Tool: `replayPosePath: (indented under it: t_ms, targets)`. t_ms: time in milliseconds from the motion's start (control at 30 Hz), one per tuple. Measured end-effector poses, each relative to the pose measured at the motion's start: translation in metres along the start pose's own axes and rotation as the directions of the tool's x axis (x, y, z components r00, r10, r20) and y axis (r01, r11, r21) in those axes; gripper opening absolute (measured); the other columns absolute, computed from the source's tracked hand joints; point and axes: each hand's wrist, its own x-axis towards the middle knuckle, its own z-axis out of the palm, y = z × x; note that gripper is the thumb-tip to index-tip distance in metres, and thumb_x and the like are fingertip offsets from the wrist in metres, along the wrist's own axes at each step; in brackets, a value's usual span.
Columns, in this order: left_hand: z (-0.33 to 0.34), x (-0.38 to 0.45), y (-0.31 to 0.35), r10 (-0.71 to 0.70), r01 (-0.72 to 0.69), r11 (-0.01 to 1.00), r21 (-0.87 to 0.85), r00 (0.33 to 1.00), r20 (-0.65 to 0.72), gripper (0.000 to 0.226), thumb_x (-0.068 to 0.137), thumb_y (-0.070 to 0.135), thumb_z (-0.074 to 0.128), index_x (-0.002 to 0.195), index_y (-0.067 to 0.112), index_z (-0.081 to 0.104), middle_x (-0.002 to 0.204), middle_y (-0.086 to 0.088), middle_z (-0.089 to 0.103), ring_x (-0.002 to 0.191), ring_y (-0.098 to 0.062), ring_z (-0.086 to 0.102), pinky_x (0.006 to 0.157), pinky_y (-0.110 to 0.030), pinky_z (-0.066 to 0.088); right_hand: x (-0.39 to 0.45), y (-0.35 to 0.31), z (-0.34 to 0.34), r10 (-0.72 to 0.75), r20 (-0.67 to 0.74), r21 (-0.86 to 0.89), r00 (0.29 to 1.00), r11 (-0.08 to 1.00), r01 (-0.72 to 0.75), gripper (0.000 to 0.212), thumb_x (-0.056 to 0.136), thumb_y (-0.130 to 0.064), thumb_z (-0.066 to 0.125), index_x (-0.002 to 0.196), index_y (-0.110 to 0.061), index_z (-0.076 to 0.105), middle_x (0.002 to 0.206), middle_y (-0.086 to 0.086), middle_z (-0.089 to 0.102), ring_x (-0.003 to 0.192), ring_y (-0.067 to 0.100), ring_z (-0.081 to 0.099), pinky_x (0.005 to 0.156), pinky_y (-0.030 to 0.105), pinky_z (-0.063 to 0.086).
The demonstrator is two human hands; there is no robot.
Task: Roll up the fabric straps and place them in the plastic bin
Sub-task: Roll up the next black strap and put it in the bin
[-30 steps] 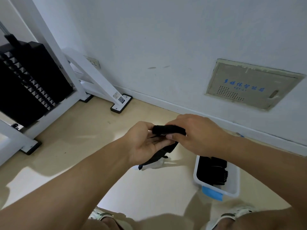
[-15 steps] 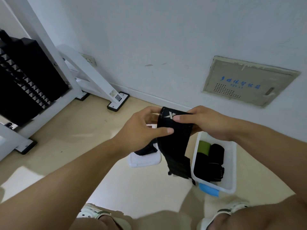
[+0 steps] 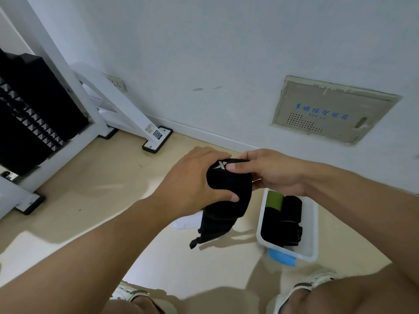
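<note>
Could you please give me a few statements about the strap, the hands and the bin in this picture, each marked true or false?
1. Both hands hold the black strap. True.
2. The white bin is empty. False: it holds dark rolls and a green roll.
3. The strap's tail hangs loose below the left hand. True.
4. The right hand rests inside the bin. False: its grip is on the strap, above the floor.
5. The strap bears a pale X mark. True.
</note>
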Motion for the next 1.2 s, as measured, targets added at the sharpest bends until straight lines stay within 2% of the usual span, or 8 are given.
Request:
replayPosePath:
  t_ms: [133,333,433,633,800,933,1100,1200]
  targets:
    - [0.000,0.001,0.006,0.027,-0.032,0.995,0.095,0.998,0.051,0.070,0.068,0.055,0.087,0.131,0.038,0.062,0.111,0.018,0.063,0.104,-0.005,0.054,0.088,-0.021,0.044,-0.002,0.001,0.004,-0.008,0.000,0.019,1.000,1.000,0.008,0.042,0.092,-0.030,0.071,0.125,-0.004,0.066,0.121,0.015,0.071,0.096,0.019,0.068,0.091,0.034,0.055]
    - [-0.004,0.005,0.010,-0.033,0.024,0.977,0.213,0.999,0.042,0.032,0.081,0.052,0.074,0.091,0.023,0.066,0.071,0.005,0.063,0.069,-0.018,0.059,0.054,-0.022,0.035,-0.002,0.003,0.005,-0.049,-0.005,0.010,0.999,0.999,0.049,0.035,0.093,-0.027,0.070,0.120,-0.005,0.071,0.119,0.014,0.073,0.108,0.027,0.070,0.101,0.038,0.052]
    - [-0.005,0.005,0.009,-0.090,0.069,0.974,0.217,0.992,0.089,0.030,0.084,0.053,0.069,0.090,0.024,0.068,0.068,0.004,0.065,0.068,-0.018,0.062,0.053,-0.025,0.039,-0.002,-0.001,0.002,-0.096,0.007,0.002,0.995,0.995,0.096,0.029,0.092,-0.023,0.072,0.116,-0.009,0.075,0.117,0.010,0.075,0.116,0.028,0.067,0.105,0.039,0.051]
    - [-0.002,0.004,0.003,-0.240,0.227,0.967,0.114,0.963,0.121,0.035,0.080,0.057,0.069,0.089,0.023,0.073,0.075,0.001,0.072,0.069,-0.016,0.069,0.064,-0.037,0.061,0.000,0.004,0.006,-0.161,-0.028,-0.068,0.987,0.985,0.158,0.033,0.089,-0.008,0.075,0.120,-0.018,0.073,0.113,0.004,0.076,0.111,0.016,0.071,0.092,0.022,0.054]
    - [-0.002,0.006,0.002,-0.258,0.250,0.965,0.082,0.960,0.111,0.045,0.084,0.052,0.065,0.070,0.010,0.060,0.059,-0.002,0.057,0.051,-0.019,0.051,0.050,-0.031,0.042,-0.008,0.005,0.005,-0.240,-0.050,-0.099,0.970,0.967,0.234,0.039,0.086,-0.005,0.078,0.122,-0.019,0.069,0.117,0.017,0.070,0.098,0.017,0.070,0.094,0.026,0.055]
    - [-0.003,0.009,-0.003,-0.277,0.286,0.957,-0.054,0.951,0.135,0.055,0.090,0.050,0.064,0.069,0.000,0.051,0.056,-0.004,0.050,0.050,-0.018,0.051,0.052,-0.031,0.039,-0.008,0.005,0.008,-0.305,-0.128,-0.160,0.944,0.945,0.284,0.037,0.086,-0.015,0.080,0.119,-0.027,0.071,0.112,0.005,0.073,0.104,0.024,0.071,0.101,0.031,0.050]
    - [-0.005,0.013,-0.003,-0.370,0.389,0.901,-0.191,0.920,0.129,0.054,0.089,0.050,0.070,0.075,-0.002,0.066,0.056,-0.003,0.065,0.048,-0.016,0.061,0.054,-0.027,0.047,-0.009,0.008,0.018,-0.362,-0.123,-0.314,0.924,0.897,0.310,0.063,0.081,-0.018,0.084,0.136,-0.038,0.060,0.120,-0.015,0.070,0.105,0.002,0.068,0.100,0.034,0.054]
    - [-0.007,0.012,0.001,-0.401,0.423,0.850,-0.314,0.906,0.136,0.047,0.090,0.049,0.070,0.080,0.003,0.074,0.066,-0.008,0.074,0.050,-0.018,0.068,0.058,-0.026,0.055,-0.012,0.006,0.032,-0.439,-0.095,-0.448,0.894,0.820,0.355,0.066,0.072,-0.028,0.090,0.129,-0.037,0.059,0.112,-0.026,0.065,0.107,-0.005,0.059,0.098,0.027,0.051]
